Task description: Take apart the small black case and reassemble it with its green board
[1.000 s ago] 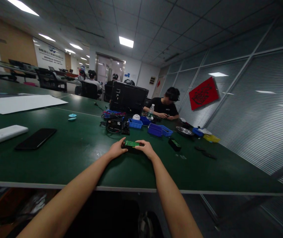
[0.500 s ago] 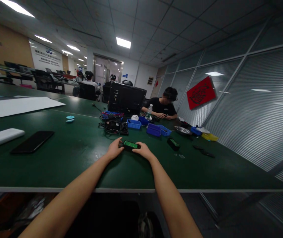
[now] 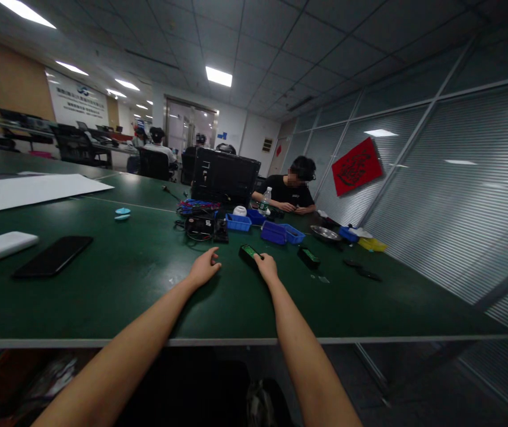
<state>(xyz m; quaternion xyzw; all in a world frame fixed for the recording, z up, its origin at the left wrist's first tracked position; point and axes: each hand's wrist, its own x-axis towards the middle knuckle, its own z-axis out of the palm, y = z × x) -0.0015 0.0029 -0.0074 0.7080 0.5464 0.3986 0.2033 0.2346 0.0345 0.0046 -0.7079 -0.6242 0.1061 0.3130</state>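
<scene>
The right hand (image 3: 269,268) grasps the near end of a black, oblong, plastic-looking case (image 3: 245,257) — the green rectangular circuit board (image 3: 250,251) already inside, its top uncovered. The long axis slants forward-left from the grip, far end pointing away. Left of the grip, the left hand (image 3: 205,268) is empty, fingers loosely parted.

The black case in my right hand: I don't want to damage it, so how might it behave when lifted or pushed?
The black case is probably stiff: its edges look straight in the right hand. The green board lies exposed on top, so pressing there may harm it. Its low, boxy shape suggests sliding rather than rolling.
</scene>
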